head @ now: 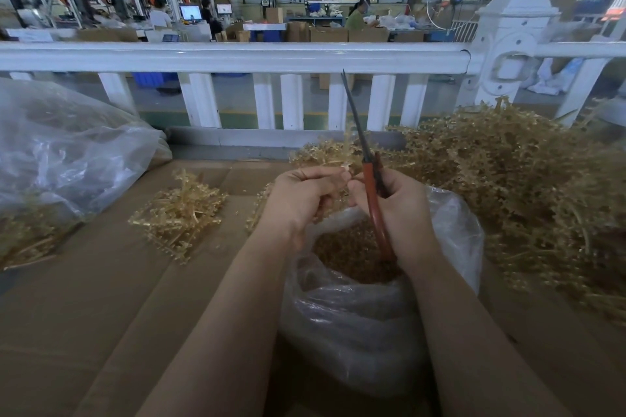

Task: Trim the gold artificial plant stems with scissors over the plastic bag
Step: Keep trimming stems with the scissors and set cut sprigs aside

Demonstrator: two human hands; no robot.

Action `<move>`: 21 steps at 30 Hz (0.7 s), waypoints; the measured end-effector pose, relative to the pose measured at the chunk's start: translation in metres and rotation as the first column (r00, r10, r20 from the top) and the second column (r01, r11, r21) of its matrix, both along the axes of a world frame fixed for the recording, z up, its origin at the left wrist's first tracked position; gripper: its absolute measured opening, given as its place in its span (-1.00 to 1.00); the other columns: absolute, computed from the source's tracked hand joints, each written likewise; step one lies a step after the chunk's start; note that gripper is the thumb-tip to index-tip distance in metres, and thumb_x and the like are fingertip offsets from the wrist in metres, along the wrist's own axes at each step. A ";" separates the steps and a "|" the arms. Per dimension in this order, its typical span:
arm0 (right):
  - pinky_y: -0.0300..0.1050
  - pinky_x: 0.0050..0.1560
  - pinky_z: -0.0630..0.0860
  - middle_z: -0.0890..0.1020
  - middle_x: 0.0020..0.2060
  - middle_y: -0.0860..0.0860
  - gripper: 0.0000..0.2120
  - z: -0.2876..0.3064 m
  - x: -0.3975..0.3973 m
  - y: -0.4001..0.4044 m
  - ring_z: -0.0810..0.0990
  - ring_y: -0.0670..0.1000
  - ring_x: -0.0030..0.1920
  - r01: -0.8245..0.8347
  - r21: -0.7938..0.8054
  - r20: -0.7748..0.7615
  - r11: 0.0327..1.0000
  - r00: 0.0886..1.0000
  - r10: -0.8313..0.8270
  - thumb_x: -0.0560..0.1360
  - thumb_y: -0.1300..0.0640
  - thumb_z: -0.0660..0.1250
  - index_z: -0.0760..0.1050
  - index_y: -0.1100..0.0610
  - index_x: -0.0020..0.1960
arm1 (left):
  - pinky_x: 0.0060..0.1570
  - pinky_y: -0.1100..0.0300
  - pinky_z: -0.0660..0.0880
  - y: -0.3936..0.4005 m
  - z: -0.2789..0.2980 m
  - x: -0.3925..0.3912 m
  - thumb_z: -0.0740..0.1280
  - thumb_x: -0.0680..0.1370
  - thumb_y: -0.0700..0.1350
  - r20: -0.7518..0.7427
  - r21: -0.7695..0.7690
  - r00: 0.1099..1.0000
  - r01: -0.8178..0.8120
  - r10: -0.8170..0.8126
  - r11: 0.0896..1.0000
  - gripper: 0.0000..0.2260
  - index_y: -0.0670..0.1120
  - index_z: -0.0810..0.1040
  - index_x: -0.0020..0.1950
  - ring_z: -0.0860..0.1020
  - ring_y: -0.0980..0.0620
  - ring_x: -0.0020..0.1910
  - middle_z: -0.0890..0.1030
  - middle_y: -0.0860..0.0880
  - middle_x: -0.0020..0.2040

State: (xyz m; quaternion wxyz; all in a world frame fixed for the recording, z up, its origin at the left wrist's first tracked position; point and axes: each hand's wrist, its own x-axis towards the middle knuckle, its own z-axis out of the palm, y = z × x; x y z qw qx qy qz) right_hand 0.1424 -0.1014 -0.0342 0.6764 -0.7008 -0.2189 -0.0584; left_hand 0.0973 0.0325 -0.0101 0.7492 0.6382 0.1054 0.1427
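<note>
Over the open mouth of the plastic bag (pixel 379 308) both hands met; the left hand (pixel 305 200) had its fingers (pixel 333 176) curled round a gold stem (pixel 335 152), pinching it near its base, with the sprig fanning away from the bag toward the white railing (pixel 237 56); the right hand (pixel 403 210) gripped the scissors (pixel 371 186) by their red handles, the dark blades pointing up and away from the bag, seemingly closed or nearly so; how far they parted could not be told. The bag stood on a cardboard-covered desk (pixel 101 298) and already held gold trimmings; a large heap of untrimmed stems (pixel 508 186) lay just to the right of the bag, a small loose pile (pixel 179 217) to its left, and a second clear sack (pixel 67 152) farther left.

The stem looked light, thin and springy, its plastic probably stiff enough to snap back when cut; its knobbly side shoots would likely snag on neighbours; holding it at the bare stalk close to the cut point seemed the surest grip, keeping offcuts falling into the bag.
</note>
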 end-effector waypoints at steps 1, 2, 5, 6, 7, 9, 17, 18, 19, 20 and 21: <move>-0.08 -0.16 0.63 0.70 -0.27 0.08 -0.91 0.000 0.000 0.000 0.69 0.05 -0.26 -0.001 -0.001 -0.006 1.000 1.000 0.001 0.52 0.19 0.48 0.65 0.03 -0.13 | -0.54 0.33 0.28 0.001 0.001 -0.001 0.46 0.50 -0.24 -0.004 0.015 1.000 0.018 -0.018 1.000 -0.91 -0.11 0.71 -0.20 0.40 0.14 -0.52 0.54 0.01 -0.45; -0.09 -0.17 0.61 0.69 -0.27 0.11 -0.92 0.000 0.001 -0.001 0.66 0.02 -0.28 -0.001 -0.001 -0.011 1.000 1.000 0.001 0.52 0.20 0.47 0.65 0.06 -0.14 | -0.54 0.32 0.29 0.002 0.002 -0.002 0.45 0.51 -0.22 -0.006 0.032 1.000 0.031 -0.031 0.999 -0.90 -0.11 0.70 -0.21 0.42 0.13 -0.52 0.56 -0.01 -0.44; -0.15 -0.17 0.59 0.67 -0.26 0.19 -0.92 0.001 0.001 -0.001 0.62 -0.04 -0.27 -0.005 0.028 -0.035 1.000 0.999 0.006 0.51 0.24 0.47 0.64 0.12 -0.15 | -0.58 0.31 0.27 0.005 0.004 -0.005 0.45 0.53 -0.12 0.013 0.122 0.997 -0.074 0.073 0.990 -0.81 -0.16 0.68 -0.26 0.39 0.12 -0.59 0.55 -0.02 -0.48; -0.20 -0.17 0.58 0.67 -0.26 0.20 -0.92 0.002 0.001 -0.001 0.62 -0.04 -0.27 -0.012 0.047 -0.046 0.999 0.999 0.014 0.51 0.26 0.46 0.63 0.14 -0.14 | -0.58 0.32 0.27 0.007 0.004 -0.004 0.46 0.53 -0.09 0.051 0.138 0.987 -0.160 0.154 0.978 -0.76 -0.20 0.65 -0.28 0.36 0.13 -0.60 0.52 -0.02 -0.50; -0.26 -0.18 0.58 0.66 -0.28 0.19 -0.92 0.003 0.000 -0.002 0.62 -0.05 -0.27 -0.019 0.065 -0.054 0.998 0.998 0.023 0.52 0.27 0.45 0.63 0.15 -0.13 | -0.55 0.34 0.30 0.009 0.003 -0.004 0.46 0.53 -0.07 0.102 0.137 0.966 -0.250 0.237 0.959 -0.72 -0.25 0.62 -0.28 0.35 0.14 -0.59 0.50 -0.02 -0.50; -0.34 -0.18 0.56 0.66 -0.31 0.10 -0.92 0.003 0.000 -0.002 0.63 -0.08 -0.27 -0.027 0.085 -0.065 0.996 0.997 0.033 0.52 0.29 0.43 0.62 0.16 -0.12 | -0.37 0.29 0.40 0.013 0.003 -0.003 0.46 0.52 -0.05 0.199 0.145 0.915 -0.380 0.350 0.913 -0.70 -0.26 0.56 -0.24 0.39 0.11 -0.47 0.50 -0.05 -0.41; -0.32 -0.15 0.55 0.65 -0.32 0.04 -0.93 0.003 0.000 -0.004 0.63 -0.07 -0.26 -0.043 0.071 -0.053 0.997 0.997 0.047 0.53 0.30 0.42 0.61 0.19 -0.13 | 0.08 0.30 0.46 0.017 0.002 -0.005 0.41 0.56 0.03 0.100 0.380 0.995 -0.022 -0.017 0.925 -0.88 0.17 0.64 0.09 0.57 0.14 0.19 0.56 0.02 0.25; -0.32 -0.15 0.56 0.65 -0.33 0.03 -0.93 0.003 0.000 -0.004 0.62 -0.07 -0.26 -0.042 0.064 -0.056 0.997 0.997 0.046 0.53 0.29 0.42 0.62 0.19 -0.13 | 0.04 0.37 0.48 0.016 0.002 -0.006 0.42 0.55 0.00 0.133 0.361 0.990 -0.008 -0.043 0.933 -0.87 0.19 0.64 0.07 0.58 0.17 0.18 0.58 0.04 0.24; -0.32 -0.16 0.56 0.64 -0.34 0.01 -0.92 0.003 0.000 -0.004 0.61 -0.07 -0.27 -0.039 0.059 -0.061 0.997 0.997 0.043 0.52 0.29 0.42 0.61 0.18 -0.14 | -0.01 0.41 0.50 0.016 0.003 -0.007 0.45 0.54 -0.03 0.167 0.340 0.985 -0.008 -0.052 0.940 -0.86 0.17 0.64 0.07 0.59 0.19 0.15 0.62 0.07 0.20; -0.33 -0.16 0.55 0.64 -0.36 -0.02 -0.91 0.004 0.001 -0.004 0.61 -0.08 -0.28 -0.035 0.054 -0.064 0.998 0.997 0.039 0.52 0.29 0.42 0.61 0.17 -0.16 | -0.04 0.42 0.51 0.017 0.003 -0.007 0.47 0.52 -0.05 0.194 0.326 0.980 -0.017 -0.049 0.945 -0.84 0.10 0.64 0.09 0.60 0.19 0.13 0.64 0.09 0.15; -0.33 -0.16 0.55 0.63 -0.38 -0.04 -0.88 0.004 0.001 -0.004 0.60 -0.09 -0.28 -0.032 0.048 -0.065 0.998 0.997 0.035 0.52 0.29 0.42 0.61 0.16 -0.18 | -0.04 0.41 0.51 0.017 0.003 -0.007 0.48 0.50 -0.08 0.213 0.311 0.976 -0.024 -0.045 0.950 -0.82 0.03 0.62 0.09 0.60 0.17 0.12 0.65 0.08 0.11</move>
